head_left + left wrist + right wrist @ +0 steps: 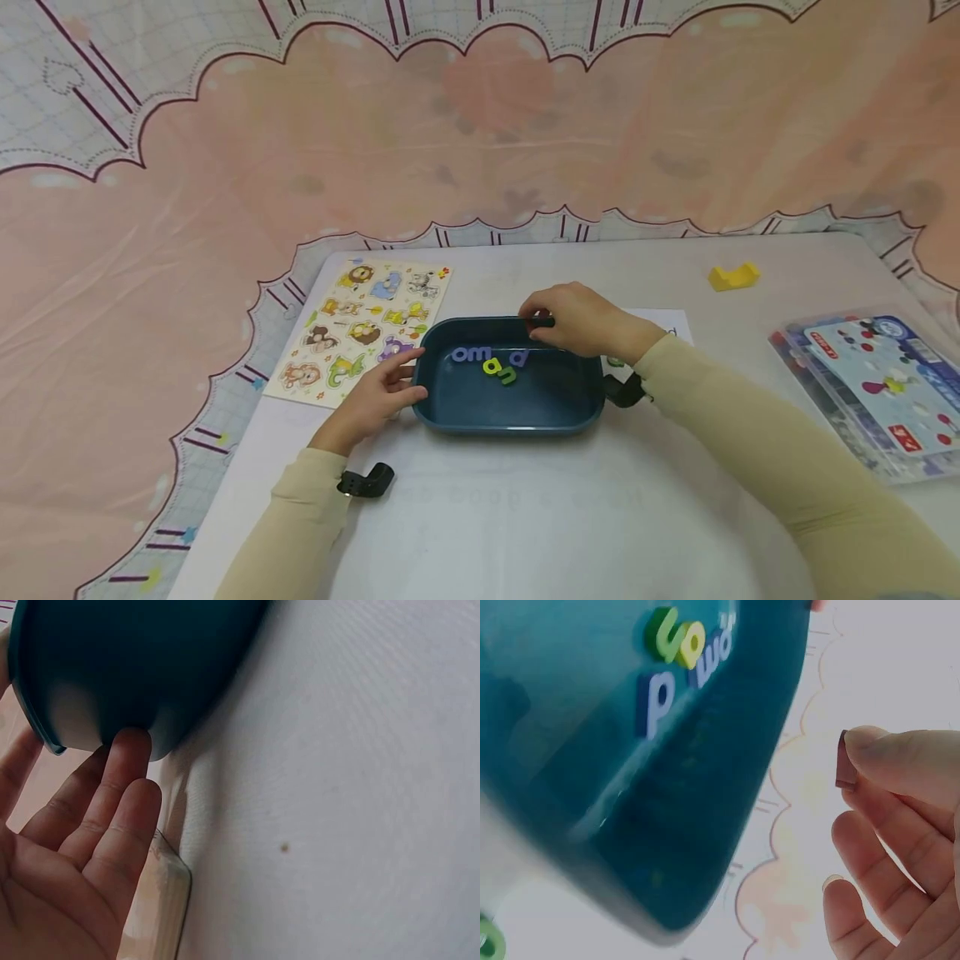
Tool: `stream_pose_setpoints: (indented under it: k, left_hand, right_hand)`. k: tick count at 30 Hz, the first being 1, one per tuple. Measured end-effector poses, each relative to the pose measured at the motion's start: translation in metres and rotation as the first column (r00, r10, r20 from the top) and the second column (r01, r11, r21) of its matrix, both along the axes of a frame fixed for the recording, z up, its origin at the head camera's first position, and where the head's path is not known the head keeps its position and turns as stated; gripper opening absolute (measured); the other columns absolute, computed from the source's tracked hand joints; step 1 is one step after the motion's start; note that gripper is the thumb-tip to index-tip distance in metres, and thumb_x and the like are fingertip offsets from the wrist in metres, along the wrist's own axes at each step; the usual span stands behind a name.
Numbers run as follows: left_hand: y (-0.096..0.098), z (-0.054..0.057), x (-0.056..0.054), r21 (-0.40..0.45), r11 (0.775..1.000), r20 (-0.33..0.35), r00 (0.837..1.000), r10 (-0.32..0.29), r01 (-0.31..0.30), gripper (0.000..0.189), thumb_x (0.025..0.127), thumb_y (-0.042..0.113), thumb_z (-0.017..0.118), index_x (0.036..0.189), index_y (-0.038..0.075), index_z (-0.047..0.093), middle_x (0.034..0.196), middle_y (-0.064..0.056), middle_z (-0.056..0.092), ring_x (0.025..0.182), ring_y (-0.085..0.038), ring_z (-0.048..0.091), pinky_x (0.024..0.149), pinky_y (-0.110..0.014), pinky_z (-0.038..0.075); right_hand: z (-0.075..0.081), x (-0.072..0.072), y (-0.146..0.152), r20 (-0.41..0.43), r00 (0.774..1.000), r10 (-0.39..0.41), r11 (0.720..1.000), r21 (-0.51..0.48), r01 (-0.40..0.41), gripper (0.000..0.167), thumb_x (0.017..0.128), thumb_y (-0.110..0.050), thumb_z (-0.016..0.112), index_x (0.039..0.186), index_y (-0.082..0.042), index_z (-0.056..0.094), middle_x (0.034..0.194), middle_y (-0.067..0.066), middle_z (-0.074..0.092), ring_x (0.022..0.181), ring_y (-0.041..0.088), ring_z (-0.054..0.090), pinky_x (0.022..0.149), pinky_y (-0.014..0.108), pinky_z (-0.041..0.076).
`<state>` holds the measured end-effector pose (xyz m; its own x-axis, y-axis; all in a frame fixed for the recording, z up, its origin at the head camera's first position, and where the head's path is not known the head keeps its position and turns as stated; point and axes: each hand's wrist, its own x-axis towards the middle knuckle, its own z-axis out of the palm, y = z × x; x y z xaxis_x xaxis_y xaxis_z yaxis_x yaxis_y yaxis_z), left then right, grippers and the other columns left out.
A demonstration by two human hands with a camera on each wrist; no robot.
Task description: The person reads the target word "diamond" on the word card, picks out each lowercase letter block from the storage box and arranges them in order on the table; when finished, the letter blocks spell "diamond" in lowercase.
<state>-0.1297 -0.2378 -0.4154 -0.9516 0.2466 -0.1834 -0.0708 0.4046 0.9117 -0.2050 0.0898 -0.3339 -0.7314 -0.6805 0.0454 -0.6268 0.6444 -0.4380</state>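
Observation:
A dark teal tray (517, 417) lies on the white table with several small plastic letters inside: purple ones (472, 354), a yellow one (492, 367) and a green one (507, 377). At the tray's left end, my left hand (378, 400) touches the outer wall with extended fingers (124, 787). Over the far rim, my right hand (581, 321) pinches a small dark flat piece (845, 761) between thumb and forefinger. The other fingers of that hand are loosely bent. I cannot tell what kind of piece it is.
A board with animal pictures (360, 333) lies left of the tray. Beneath the right wrist is a white paper (678, 321) with a green letter. A yellow curved block (733, 277) sits at the back right, with clear plastic cases (877, 392) nearer.

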Motion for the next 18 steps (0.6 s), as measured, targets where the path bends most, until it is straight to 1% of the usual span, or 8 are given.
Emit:
stream_pose_setpoints:
  k: [6, 10, 14, 18]
  left_hand:
    - [-0.001, -0.001, 0.000, -0.005, 1.000, -0.001, 1.000, 0.002, -0.002, 0.065, 0.096, 0.013, 0.069, 0.154, 0.012, 0.040, 0.139, -0.026, 0.053, 0.122, -0.037, 0.058, 0.092, -0.039, 0.051]
    - [-0.002, -0.003, 0.000, 0.002, 1.000, -0.005, 1.000, -0.005, 0.005, 0.065, 0.096, 0.013, 0.069, 0.154, 0.011, 0.040, 0.139, -0.026, 0.053, 0.121, -0.036, 0.058, 0.092, -0.037, 0.051]
    - [-0.002, -0.004, 0.000, -0.003, 1.000, -0.006, 1.000, -0.005, 0.005, 0.065, 0.096, 0.014, 0.069, 0.154, 0.011, 0.040, 0.138, -0.025, 0.053, 0.120, -0.036, 0.059, 0.091, -0.036, 0.051]
    - [-0.002, -0.004, -0.001, -0.010, 1.000, -0.004, 1.000, -0.003, 0.003, 0.065, 0.096, 0.014, 0.069, 0.154, 0.011, 0.039, 0.139, -0.026, 0.053, 0.121, -0.036, 0.058, 0.092, -0.037, 0.051]
  right_hand:
    - [-0.004, 0.004, 0.025, -0.012, 0.999, -0.039, 0.999, -0.009, 0.039, 0.030, 0.091, -0.012, 0.075, 0.119, -0.003, 0.070, 0.107, 0.007, 0.071, 0.103, 0.026, 0.064, 0.093, 0.045, 0.051]
    - [-0.009, 0.008, 0.041, -0.008, 0.996, -0.083, 0.997, -0.004, 0.083, 0.032, 0.091, -0.013, 0.074, 0.121, -0.001, 0.069, 0.110, 0.009, 0.071, 0.106, 0.028, 0.064, 0.094, 0.047, 0.050]
    - [-0.012, 0.009, 0.058, 0.011, 0.991, -0.137, 0.991, -0.004, 0.137, 0.032, 0.092, -0.012, 0.073, 0.122, -0.002, 0.068, 0.115, 0.011, 0.070, 0.112, 0.032, 0.063, 0.095, 0.050, 0.049]
    - [-0.016, 0.011, 0.076, 0.032, 0.984, -0.174, 0.985, -0.015, 0.174, 0.031, 0.093, -0.010, 0.072, 0.122, -0.001, 0.068, 0.116, 0.012, 0.070, 0.114, 0.034, 0.062, 0.095, 0.051, 0.049]
